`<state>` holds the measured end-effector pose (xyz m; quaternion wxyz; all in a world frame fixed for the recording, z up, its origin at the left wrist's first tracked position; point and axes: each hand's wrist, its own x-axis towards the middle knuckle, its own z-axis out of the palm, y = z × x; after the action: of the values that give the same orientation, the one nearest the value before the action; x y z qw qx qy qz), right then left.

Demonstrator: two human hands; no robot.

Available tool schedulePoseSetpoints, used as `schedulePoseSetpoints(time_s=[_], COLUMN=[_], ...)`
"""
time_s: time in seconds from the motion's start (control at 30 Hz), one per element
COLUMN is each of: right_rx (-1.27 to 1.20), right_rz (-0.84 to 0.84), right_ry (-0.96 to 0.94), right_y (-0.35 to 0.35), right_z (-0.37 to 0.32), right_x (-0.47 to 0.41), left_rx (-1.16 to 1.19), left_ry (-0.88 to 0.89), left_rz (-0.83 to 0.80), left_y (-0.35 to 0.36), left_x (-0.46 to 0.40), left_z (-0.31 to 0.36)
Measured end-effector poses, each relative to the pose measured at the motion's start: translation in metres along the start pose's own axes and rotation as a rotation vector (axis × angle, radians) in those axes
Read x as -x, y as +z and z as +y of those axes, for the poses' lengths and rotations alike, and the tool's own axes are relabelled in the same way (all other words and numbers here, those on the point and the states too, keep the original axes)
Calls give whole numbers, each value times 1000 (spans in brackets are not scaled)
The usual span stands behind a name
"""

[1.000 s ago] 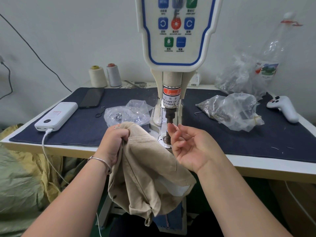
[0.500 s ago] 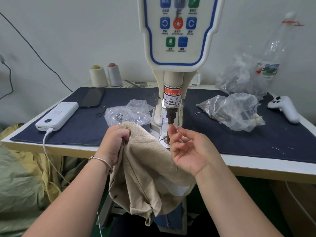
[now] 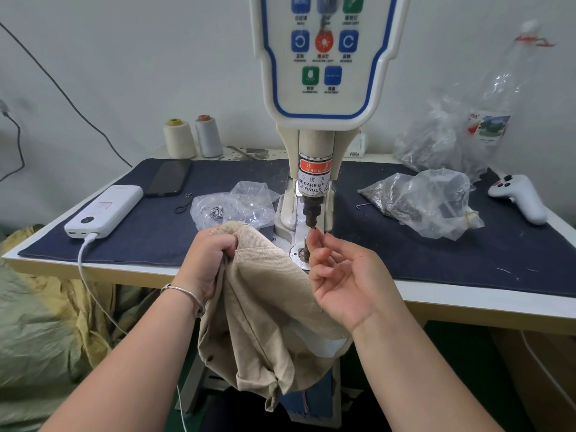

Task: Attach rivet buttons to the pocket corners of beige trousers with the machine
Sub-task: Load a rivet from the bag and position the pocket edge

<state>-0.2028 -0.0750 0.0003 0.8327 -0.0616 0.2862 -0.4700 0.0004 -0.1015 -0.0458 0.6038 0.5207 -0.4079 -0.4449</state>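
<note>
The beige trousers [image 3: 265, 307] hang bunched over the table's front edge. My left hand [image 3: 208, 257] is shut on a fold of their fabric, just left of the machine base. The white rivet machine [image 3: 321, 88] stands at the centre, its dark punch [image 3: 312, 213] pointing down over the lower die [image 3: 304, 254]. My right hand [image 3: 343, 279] is palm up, thumb and forefinger pinched right under the punch tip on a small dark rivet button [image 3: 314, 229]. A clear bag of metal rivets [image 3: 230, 207] lies left of the machine.
A dark blue mat [image 3: 467, 244] covers the table. On it lie a white power bank [image 3: 106, 210] with a cable, a black phone [image 3: 170, 176], a second plastic bag [image 3: 427, 204] and a white controller [image 3: 517, 198]. Two thread cones [image 3: 191, 138] stand at the back.
Almost nothing differs. My right fingertips stay pinched under the punch tip with only a slight shift, and my left hand keeps its hold on the trousers.
</note>
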Motion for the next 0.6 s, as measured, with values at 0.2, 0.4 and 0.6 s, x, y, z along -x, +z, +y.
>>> schedulePoseSetpoints(time_s=[0.2, 0.4, 0.6], right_rx=[-15, -19, -54], right_rz=[-34, -64, -83], right_ry=[-28, -48, -52], right_y=[-3, -5, -4], right_z=[3, 6, 7], right_x=[0, 2, 2], left_rx=[5, 3, -6], left_ry=[8, 8, 18], left_rz=[8, 5, -2], left_y=[0, 0, 0], left_x=[-1, -1, -1], left_z=[-1, -1, -1])
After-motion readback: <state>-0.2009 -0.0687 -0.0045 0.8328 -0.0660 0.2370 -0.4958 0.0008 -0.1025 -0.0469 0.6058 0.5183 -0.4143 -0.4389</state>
